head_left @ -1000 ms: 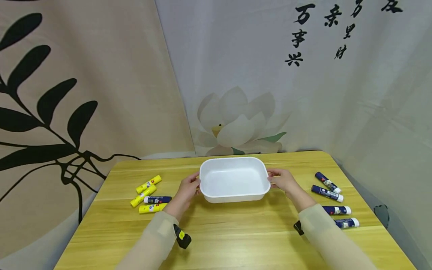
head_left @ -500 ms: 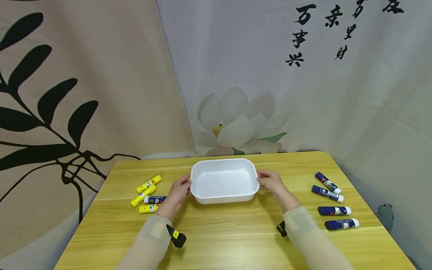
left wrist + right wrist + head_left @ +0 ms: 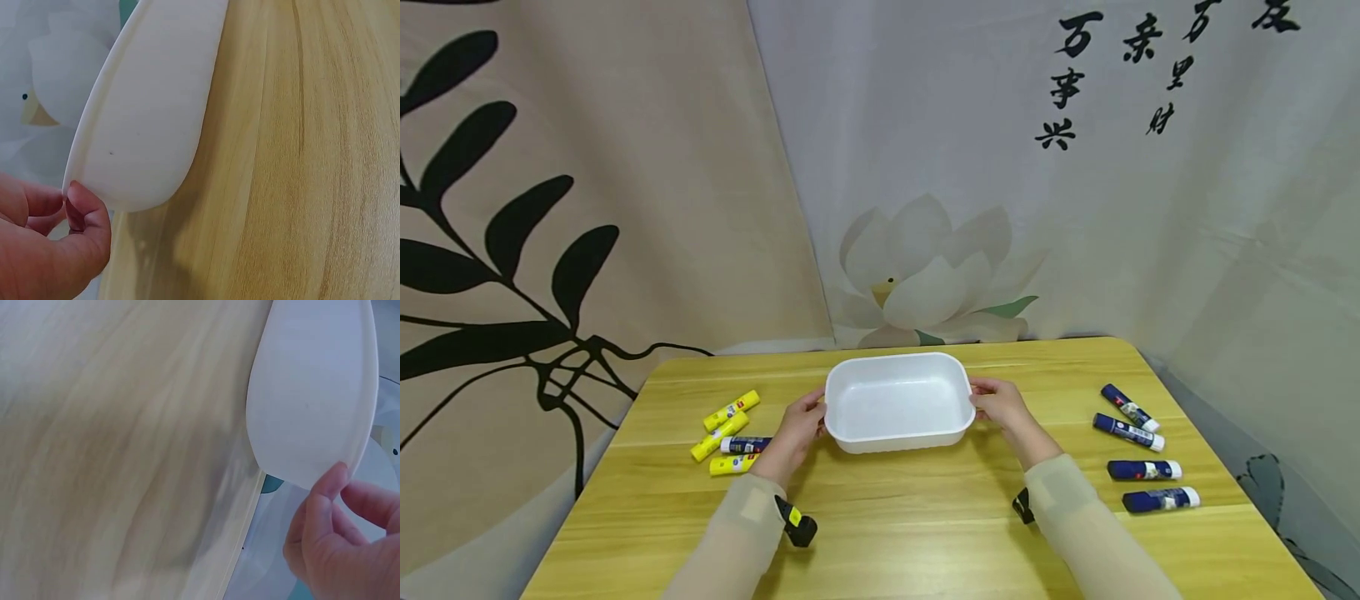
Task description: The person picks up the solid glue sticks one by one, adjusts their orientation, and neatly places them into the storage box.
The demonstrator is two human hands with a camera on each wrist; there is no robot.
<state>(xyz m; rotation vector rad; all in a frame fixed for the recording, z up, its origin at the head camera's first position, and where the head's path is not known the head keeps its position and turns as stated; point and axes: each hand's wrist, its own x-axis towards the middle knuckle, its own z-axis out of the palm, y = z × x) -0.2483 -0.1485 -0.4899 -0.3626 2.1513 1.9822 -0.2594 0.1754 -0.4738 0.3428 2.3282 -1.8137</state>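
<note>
A white rectangular plastic tub with rounded corners sits near the back middle of the wooden table, its inside bare. My left hand pinches its left end at the rim; the left wrist view shows thumb and fingers of that hand on the edge of the tub. At the opposite end my right hand grips the rim the same way. Seen from the right wrist, the thumb and fingers of this hand meet at the corner of the tub.
On the left lie yellow glue sticks and a dark blue glue stick, partly behind my left hand. Several dark blue glue sticks with white ends lie spread out on the right. A printed curtain hangs behind the table's back edge.
Both hands and the tub shifted a little to the left between the first frame and the second. Since then they have stayed almost still, and the grip is unchanged.
</note>
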